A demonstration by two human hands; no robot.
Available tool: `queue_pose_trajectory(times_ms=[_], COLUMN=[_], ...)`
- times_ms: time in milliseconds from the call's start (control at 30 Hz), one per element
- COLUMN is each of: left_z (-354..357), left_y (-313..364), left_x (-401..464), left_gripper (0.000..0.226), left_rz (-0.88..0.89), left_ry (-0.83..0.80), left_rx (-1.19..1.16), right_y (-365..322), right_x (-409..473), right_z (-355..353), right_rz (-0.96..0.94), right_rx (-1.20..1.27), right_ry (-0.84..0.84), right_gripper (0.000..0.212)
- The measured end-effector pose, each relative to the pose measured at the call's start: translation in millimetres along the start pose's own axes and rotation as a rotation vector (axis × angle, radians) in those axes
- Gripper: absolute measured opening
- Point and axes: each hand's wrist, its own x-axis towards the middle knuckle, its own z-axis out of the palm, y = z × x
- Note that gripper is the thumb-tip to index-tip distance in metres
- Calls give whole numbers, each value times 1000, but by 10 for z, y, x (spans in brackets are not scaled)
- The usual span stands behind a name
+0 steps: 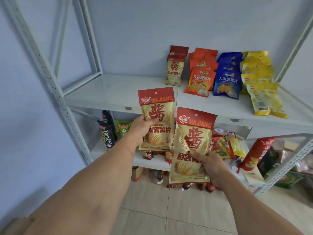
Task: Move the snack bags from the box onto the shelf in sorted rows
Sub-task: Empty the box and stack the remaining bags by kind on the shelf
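Observation:
My left hand (140,129) grips a tan and red MAJIANG chip bag (158,106) upright in front of the white shelf (108,92). A second, identical MAJIANG bag (193,133) is held by my right hand (211,165), lower and to the right. On the shelf lie sorted rows: matching tan bags (175,68), orange bags (201,77), blue bags (227,77) and yellow bags (260,85). The box is out of sight.
The lower shelf (152,161) holds mixed snacks: a black YamChip bag (107,134), a green bag (124,128), a red tube (257,154) and loose packets. Metal uprights (55,92) frame both sides. Tiled floor (152,209) lies below.

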Motion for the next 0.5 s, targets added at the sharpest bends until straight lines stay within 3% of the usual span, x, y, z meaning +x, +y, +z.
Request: queue_pose_trajectory(times_ms=[200,500], left_z=[156,396], left_y=[339,1120], left_x=[955,2658], left_gripper=[30,23], left_rz=[65,103], left_ry=[-6,-101], left_rx=[0,-10], right_y=[-486,-1346], right_x=[783,2256], right_z=[61,317], right_rz=[-49,-122], right_rx=[24,80], right_ry=[-24,59], right_gripper=[30,32])
